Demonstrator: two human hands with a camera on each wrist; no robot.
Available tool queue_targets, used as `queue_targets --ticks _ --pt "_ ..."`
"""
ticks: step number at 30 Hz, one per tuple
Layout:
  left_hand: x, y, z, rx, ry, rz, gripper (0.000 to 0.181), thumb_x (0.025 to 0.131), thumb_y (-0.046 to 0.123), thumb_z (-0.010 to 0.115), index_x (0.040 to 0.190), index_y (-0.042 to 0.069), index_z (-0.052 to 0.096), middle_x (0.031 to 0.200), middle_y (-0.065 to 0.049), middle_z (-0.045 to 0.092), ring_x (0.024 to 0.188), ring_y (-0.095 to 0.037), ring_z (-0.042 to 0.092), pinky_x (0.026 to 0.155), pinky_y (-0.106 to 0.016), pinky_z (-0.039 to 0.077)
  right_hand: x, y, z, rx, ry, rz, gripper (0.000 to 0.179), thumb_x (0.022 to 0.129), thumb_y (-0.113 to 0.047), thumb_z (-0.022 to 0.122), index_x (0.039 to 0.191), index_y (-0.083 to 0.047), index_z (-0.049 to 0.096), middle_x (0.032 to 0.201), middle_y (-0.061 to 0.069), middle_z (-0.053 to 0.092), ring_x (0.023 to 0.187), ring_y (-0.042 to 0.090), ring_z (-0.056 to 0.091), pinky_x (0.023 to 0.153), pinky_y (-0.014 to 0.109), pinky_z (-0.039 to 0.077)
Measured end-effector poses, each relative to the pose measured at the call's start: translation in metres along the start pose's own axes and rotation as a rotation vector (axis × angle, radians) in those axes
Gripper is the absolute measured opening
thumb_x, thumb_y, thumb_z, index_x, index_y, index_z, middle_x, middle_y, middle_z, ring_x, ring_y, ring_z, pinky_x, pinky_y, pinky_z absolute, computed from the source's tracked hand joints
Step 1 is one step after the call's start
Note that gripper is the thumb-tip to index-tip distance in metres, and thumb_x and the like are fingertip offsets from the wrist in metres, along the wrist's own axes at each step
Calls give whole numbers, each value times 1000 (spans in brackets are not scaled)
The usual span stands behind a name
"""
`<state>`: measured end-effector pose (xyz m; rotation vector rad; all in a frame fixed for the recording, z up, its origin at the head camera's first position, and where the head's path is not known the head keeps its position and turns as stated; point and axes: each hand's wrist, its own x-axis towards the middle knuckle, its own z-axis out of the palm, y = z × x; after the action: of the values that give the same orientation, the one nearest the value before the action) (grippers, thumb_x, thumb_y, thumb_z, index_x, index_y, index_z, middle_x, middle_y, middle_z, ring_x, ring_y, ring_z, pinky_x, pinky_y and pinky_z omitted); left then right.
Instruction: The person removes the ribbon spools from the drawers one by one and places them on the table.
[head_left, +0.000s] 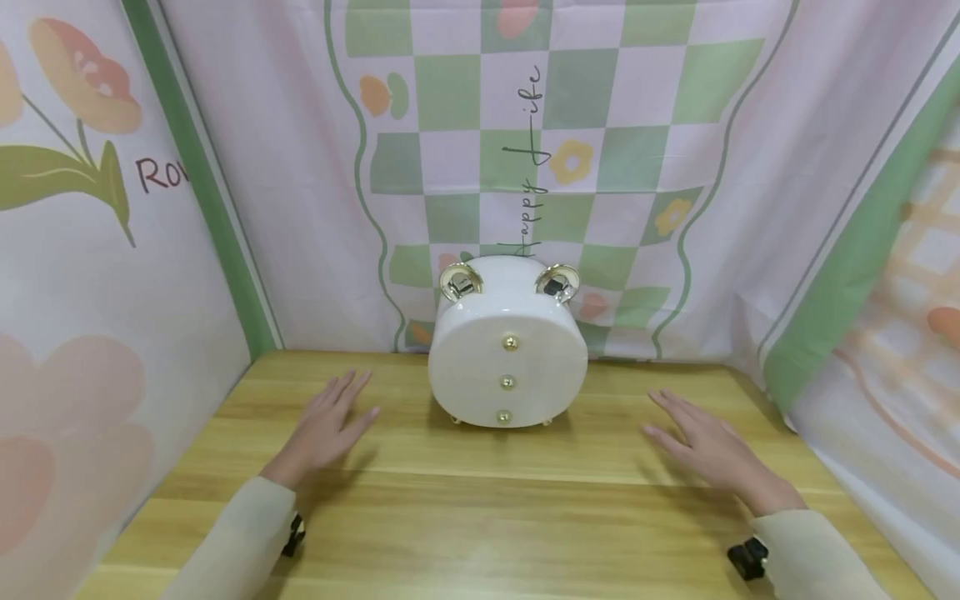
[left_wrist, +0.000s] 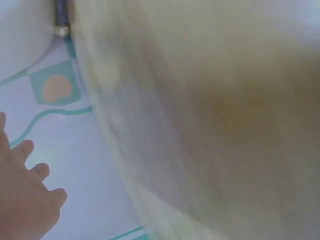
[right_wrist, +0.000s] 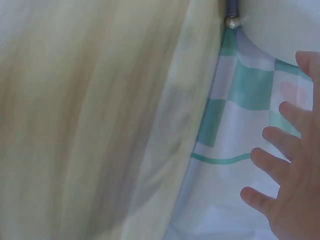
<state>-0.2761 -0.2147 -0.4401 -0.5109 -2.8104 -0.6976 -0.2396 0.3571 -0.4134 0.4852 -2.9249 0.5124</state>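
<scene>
Shows left hand (head_left: 326, 427) at lower left of the head view, fingers straight and spread over the tabletop (head_left: 480, 517), apart from the white rounded box (head_left: 476, 365). Has that box standing near frame center, three gold knobs (head_left: 507, 382) down its front, checkered backdrop (head_left: 450, 92) behind. Shows right hand (head_left: 708, 450) at lower right, fingers also spread, apart from the box.

The head view faces forward and down over the worktop (head_left: 480, 517); nearer wrist views look past the left hand (left_wrist: 25, 200) and right hand (right_wrist: 297, 185), sharing the white case (head_left: 540, 367) and curtain (head_left: 450, 158).
</scene>
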Motion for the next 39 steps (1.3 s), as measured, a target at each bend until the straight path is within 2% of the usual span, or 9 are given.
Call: queue_targets --ticks 5,9,12,19,31,34,39 --pt "6 8 -5 -30 22 24 69 105 51 43 162 20 21 162 -20 21 147 -46 15 114 -70 12 3 -6 0 1 21 -22 70 104 -48 51 158 -9 31 156 27 32 138 52 32 101 80 21" --pt "12 14 -9 -65 72 69 67 105 44 49 162 23 21 158 -20 31 142 -46 27 109 -72 22 5 -13 -1 7 47 -64 67 103 -43 55 156 -7 35 154 26 35 137 50 34 105 74 26" --pt "19 18 -10 -83 111 106 67 104 42 52 162 27 21 155 -17 36 138 -43 34 106 -71 30 8 -18 -3 8 63 -92 65 103 -40 57 155 -6 37 153 24 38 136 49 37 106 72 28" --pt "32 28 -16 -125 177 166 64 104 37 55 160 24 27 154 -15 39 136 -41 38 106 -68 33 14 -28 -6 9 91 -132 60 103 -38 57 150 -4 44 148 23 45 134 45 42 106 67 34" --pt "53 49 -26 -155 154 160 64 104 44 52 160 29 25 157 -11 36 139 -37 37 108 -67 32 23 -46 -11 14 112 -184 55 104 -38 55 148 -4 47 143 19 52 130 42 47 104 65 38" --pt "62 58 -31 -183 157 177 63 104 44 51 160 32 24 156 -10 38 138 -34 38 108 -64 34 27 -54 -12 16 128 -214 53 104 -35 56 146 -3 49 141 18 54 129 40 49 104 63 40" --pt "75 69 -38 -228 168 210 63 105 38 53 160 29 25 148 -12 45 134 -30 43 108 -60 38 33 -69 -15 18 141 -249 51 104 -33 57 146 -4 49 140 16 55 127 38 50 102 61 43"
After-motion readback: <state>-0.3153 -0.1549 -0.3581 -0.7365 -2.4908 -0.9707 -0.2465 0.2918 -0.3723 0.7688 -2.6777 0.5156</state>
